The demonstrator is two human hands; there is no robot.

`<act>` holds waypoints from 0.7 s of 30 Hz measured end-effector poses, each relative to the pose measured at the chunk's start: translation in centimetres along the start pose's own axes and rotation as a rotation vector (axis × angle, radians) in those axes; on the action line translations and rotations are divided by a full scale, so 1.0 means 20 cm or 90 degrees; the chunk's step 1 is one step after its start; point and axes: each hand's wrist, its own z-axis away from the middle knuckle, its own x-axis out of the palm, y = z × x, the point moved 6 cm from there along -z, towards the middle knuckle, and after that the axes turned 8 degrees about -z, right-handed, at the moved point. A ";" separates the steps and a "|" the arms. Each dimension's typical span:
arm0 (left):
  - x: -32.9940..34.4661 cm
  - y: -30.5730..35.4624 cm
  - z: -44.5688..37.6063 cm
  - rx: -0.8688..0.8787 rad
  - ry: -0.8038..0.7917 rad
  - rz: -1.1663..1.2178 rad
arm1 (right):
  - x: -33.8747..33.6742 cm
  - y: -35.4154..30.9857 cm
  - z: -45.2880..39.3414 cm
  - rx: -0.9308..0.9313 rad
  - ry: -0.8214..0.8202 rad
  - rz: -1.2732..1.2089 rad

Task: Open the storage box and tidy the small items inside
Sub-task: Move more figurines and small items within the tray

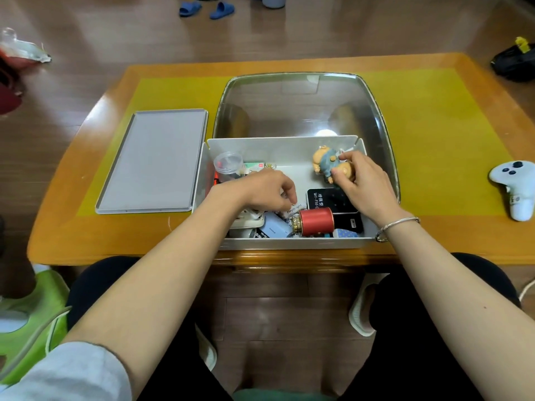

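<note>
The white storage box [292, 243] stands open at the table's near edge, its clear lid [301, 102] swung back behind it. My right hand [364, 183] grips a small orange pig figurine [325, 162] at the box's far right. My left hand [267, 189] reaches into the middle and pinches a small white packet [294, 209]. Inside lie a red tin [315, 221], a black Wi-Fi device box [324, 199], a clear round container [228, 162], a light blue box [275, 228] and several other small items, partly hidden by my hands.
A grey tray [153, 160] lies flat to the left of the box on the yellow mat [434, 134]. A white game controller [515, 186] rests at the table's right end. Blue slippers [205, 9] and a black object [515, 63] lie on the floor beyond.
</note>
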 end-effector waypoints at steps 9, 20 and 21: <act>0.05 -0.06 -0.19 -0.137 0.024 -0.196 | 0.00 0.00 0.00 -0.002 0.003 0.020; 0.06 -0.03 -0.24 -0.101 -0.023 -0.253 | 0.01 0.01 -0.01 -0.008 -0.012 0.038; 0.06 -0.03 -0.23 -0.096 -0.012 -0.242 | 0.01 0.01 -0.01 -0.009 -0.012 0.042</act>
